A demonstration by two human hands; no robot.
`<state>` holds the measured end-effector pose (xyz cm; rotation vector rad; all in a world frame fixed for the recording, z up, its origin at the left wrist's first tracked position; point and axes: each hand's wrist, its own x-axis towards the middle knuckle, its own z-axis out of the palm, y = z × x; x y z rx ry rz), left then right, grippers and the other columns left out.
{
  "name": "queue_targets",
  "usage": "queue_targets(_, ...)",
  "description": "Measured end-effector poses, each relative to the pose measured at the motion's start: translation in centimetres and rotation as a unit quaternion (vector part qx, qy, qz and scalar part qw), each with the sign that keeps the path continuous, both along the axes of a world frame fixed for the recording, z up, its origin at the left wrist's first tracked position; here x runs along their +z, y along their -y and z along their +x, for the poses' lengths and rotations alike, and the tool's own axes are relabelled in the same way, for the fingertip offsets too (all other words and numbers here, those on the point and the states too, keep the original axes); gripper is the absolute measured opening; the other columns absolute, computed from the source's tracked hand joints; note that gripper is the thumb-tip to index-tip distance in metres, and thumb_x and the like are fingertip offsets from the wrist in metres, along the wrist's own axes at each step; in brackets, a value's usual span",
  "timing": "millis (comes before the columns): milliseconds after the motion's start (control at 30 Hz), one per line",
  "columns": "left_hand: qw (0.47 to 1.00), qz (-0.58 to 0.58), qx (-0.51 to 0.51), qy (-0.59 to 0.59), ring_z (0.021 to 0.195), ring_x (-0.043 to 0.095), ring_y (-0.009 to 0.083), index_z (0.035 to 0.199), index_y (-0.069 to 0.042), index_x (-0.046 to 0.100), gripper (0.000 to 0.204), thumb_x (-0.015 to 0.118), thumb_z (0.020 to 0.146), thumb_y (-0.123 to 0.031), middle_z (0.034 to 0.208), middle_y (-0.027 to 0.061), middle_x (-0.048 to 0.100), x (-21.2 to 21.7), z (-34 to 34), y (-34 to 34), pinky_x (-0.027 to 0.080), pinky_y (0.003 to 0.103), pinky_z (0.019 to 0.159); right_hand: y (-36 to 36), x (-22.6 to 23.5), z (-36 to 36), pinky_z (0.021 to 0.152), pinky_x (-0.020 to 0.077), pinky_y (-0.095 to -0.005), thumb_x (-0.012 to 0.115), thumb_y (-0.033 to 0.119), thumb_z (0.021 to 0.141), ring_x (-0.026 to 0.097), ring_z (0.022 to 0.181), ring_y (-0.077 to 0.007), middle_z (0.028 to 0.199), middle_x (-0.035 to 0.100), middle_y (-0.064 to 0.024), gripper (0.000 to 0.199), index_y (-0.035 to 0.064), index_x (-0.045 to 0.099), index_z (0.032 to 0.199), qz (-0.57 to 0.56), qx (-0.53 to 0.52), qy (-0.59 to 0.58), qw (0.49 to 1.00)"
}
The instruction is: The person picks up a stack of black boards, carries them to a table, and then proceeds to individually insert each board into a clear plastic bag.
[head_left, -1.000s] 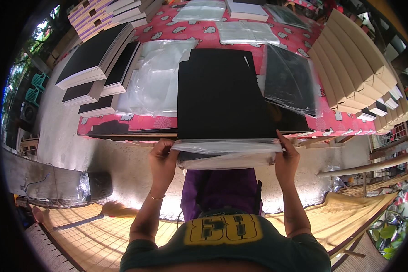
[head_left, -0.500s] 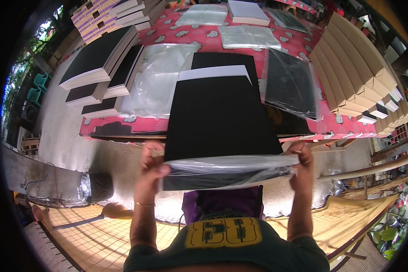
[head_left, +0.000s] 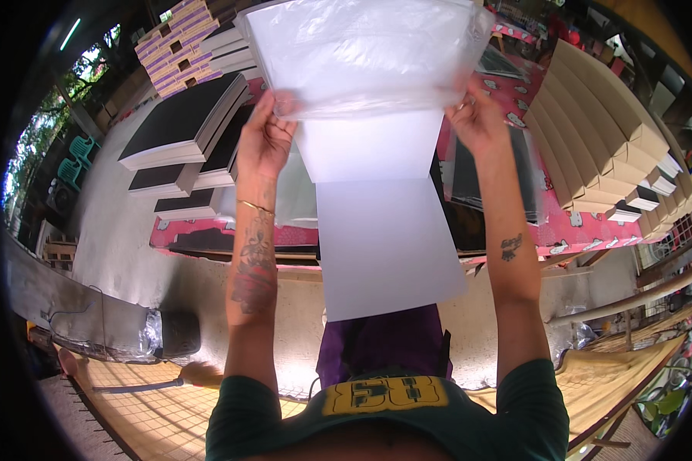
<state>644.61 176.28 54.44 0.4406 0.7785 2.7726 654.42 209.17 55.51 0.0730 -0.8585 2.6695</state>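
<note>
Both arms are stretched forward over the table. My left hand pinches the near left corner of a clear plastic sleeve, and my right hand grips its near right corner. The sleeve is raised and spread between the hands, with something white showing through it. Just below its near edge a white sheet slopes down. A second white sheet overlaps the table's front edge and reaches toward my lap. Whether the upper sheet goes inside the sleeve I cannot tell.
Black-covered stacks of paper stand at the left, partly behind my left forearm. A black sheet in plastic lies near my right forearm. Folded brown cardboard lines the right side of the pink patterned table. Boxes rise at the back left.
Both hands have moved forward and up from near my body, carrying the plastic's edge to the far side. The black surface between them no longer shows; white sheets do.
</note>
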Motion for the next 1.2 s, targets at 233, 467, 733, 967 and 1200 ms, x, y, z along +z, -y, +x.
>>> queue_targets(233, 0.977, -0.186, -0.047, 0.098, 0.088, 0.062, 0.0176, 0.107, -0.001, 0.059, 0.017, 0.055, 0.091, -0.005, 0.098, 0.0078, 0.064, -15.8, -0.9, 2.1, 0.050, 0.031, 0.080, -2.0, -16.8, 0.7, 0.081, 0.0496, -0.0344, 0.059, 0.005, 0.087, 0.058, 0.085, -0.0144, 0.092, 0.062, -0.0029, 0.021, 0.0070, 0.059, 0.108, 0.074, 0.035, 0.154, 0.985)
queue_targets(467, 0.915, -0.331, 0.146, -0.176, 0.078, 0.051, 0.0057, 0.095, -0.002, 0.060, 0.007, 0.061, 0.089, -0.007, 0.089, -0.0005, 0.060, -11.9, -1.4, -0.8, 0.040, 0.021, 0.074, 1.6, -13.2, 1.4, 0.067, 0.0454, -0.0235, 0.063, 0.009, 0.087, 0.054, 0.072, -0.0086, 0.082, 0.059, 0.0001, 0.011, 0.0033, 0.063, 0.096, 0.320, -0.014, 0.132, 0.938)
queue_targets(733, 0.958, -0.200, 0.130, -0.162, 0.066, 0.040, 0.0031, 0.090, -0.004, 0.060, 0.005, 0.063, 0.089, -0.008, 0.077, -0.0054, 0.053, -4.8, -1.0, -10.9, 0.034, 0.020, 0.060, -5.1, -13.9, 6.8, 0.078, 0.0465, -0.0259, 0.063, 0.024, 0.091, 0.056, 0.082, -0.0119, 0.094, 0.059, -0.0030, 0.027, 0.0036, 0.059, 0.108, 0.128, -0.128, 0.097, 0.979)
queue_targets(967, 0.951, -0.268, 0.023, -0.150, 0.064, 0.051, 0.0068, 0.098, 0.000, 0.062, 0.014, 0.059, 0.092, -0.013, 0.078, 0.0007, 0.058, -4.4, 5.0, -22.8, 0.046, 0.025, 0.056, -7.3, -8.8, 5.1, 0.094, 0.0469, -0.0366, 0.054, 0.012, 0.094, 0.056, 0.108, -0.0227, 0.121, 0.055, -0.0072, 0.028, 0.0010, 0.049, 0.120, -0.094, -0.356, -0.057, 0.928)
queue_targets(1200, 0.858, -0.410, -0.218, -0.218, 0.070, 0.064, 0.0178, 0.098, 0.004, 0.060, 0.014, 0.051, 0.093, -0.006, 0.082, 0.0135, 0.066, -7.4, 11.0, -19.5, 0.055, 0.030, 0.063, -26.1, -19.9, 12.7, 0.085, 0.0533, -0.0399, 0.042, 0.004, 0.089, 0.061, 0.099, -0.0264, 0.106, 0.061, -0.0130, 0.026, -0.0044, 0.056, 0.110, -0.038, -0.488, -0.046, 0.871)
